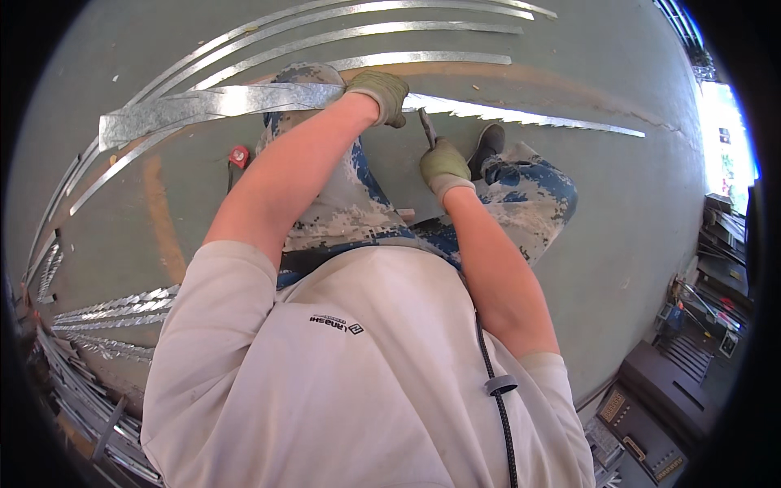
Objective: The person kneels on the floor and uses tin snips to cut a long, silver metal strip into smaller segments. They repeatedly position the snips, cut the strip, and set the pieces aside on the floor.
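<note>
My left hand [378, 93], in an olive glove, is closed around a bundle of long, flat galvanized metal strips [220, 103] lying across my raised knee. To the right of that hand, one bright strip [521, 114] runs on with a row of jagged notches along its lower edge. My right hand [445, 165], also gloved, grips a dark hand tool [427, 126], which looks like snips or pliers. The tool's head touches or nearly touches the strip's lower edge just right of my left hand. Its handles are hidden in my glove.
Several loose metal strips [407, 31] lie on the green floor beyond me. A red tape measure [238, 156] is left of my leg. Notched strips [114, 313] and a metal stack [93, 398] sit at lower left. Dark metal panels [663, 407] stand at lower right.
</note>
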The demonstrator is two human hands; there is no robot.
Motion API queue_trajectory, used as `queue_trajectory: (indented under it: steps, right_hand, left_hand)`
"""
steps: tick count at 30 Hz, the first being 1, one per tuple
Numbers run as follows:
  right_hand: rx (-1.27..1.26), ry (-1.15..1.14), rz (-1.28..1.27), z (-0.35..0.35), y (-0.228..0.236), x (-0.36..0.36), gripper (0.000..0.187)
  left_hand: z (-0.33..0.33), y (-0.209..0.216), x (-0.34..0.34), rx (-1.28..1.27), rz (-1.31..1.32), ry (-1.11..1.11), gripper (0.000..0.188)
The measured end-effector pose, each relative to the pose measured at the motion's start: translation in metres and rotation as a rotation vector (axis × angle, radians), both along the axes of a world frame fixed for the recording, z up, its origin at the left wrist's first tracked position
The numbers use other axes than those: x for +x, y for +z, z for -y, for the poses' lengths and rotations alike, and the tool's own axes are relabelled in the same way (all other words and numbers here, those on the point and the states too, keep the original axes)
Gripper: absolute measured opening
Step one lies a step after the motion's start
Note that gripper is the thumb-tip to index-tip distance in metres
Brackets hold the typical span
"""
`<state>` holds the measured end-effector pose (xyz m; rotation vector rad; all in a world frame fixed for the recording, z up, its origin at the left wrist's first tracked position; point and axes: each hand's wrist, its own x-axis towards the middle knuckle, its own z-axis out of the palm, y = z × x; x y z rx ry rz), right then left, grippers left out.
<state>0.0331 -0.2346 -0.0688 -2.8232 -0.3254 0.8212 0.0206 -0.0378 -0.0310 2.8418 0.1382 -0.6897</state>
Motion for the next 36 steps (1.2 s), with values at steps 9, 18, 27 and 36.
queue_trajectory:
  steps: [9,18,27,36]
  right_hand:
    - [0.508,-0.204,-0.491,0.03,-0.073,-0.008,0.042]
    - [0.726,-0.291,-0.692,0.023,-0.064,-0.012,0.039]
    - [0.758,-0.327,-0.789,0.018,-0.072,-0.011,0.039]
    - [0.752,-0.369,-0.871,0.017,-0.06,-0.006,0.038]
  left_hand:
    - [-0.006,0.0,0.009,-0.121,-0.037,0.211,0.041]
    - [-0.011,-0.014,0.007,-0.155,0.029,0.234,0.036]
    - [-0.009,-0.011,0.012,-0.198,-0.025,0.293,0.039]
    - [-0.014,-0.021,0.013,-0.223,-0.013,0.319,0.039]
